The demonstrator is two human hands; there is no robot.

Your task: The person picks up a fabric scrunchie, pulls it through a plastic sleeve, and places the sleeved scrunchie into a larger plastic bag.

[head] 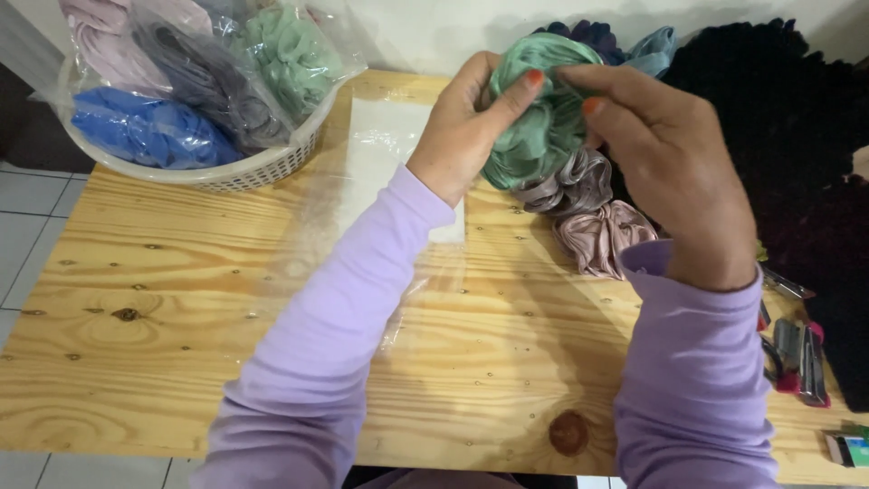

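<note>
My left hand (466,122) and my right hand (674,172) both grip a green satin scrunchie (536,127), held up above the wooden table (181,344). The thumbs, with orange nails, pinch its top folds. Just below it on the table lie a grey satin scrunchie (572,186) and a pink satin scrunchie (599,237). A clear plastic bag (385,154) lies flat on the table under my left wrist. Both arms wear lilac sleeves.
A white woven basket (244,172) at the back left holds several bagged scrunchies in pink, grey, blue and green. Dark blue and light blue scrunchies (625,41) sit at the back. Black knitted fabric (797,136) covers the right side. Small red and grey tools (801,358) lie at the right edge.
</note>
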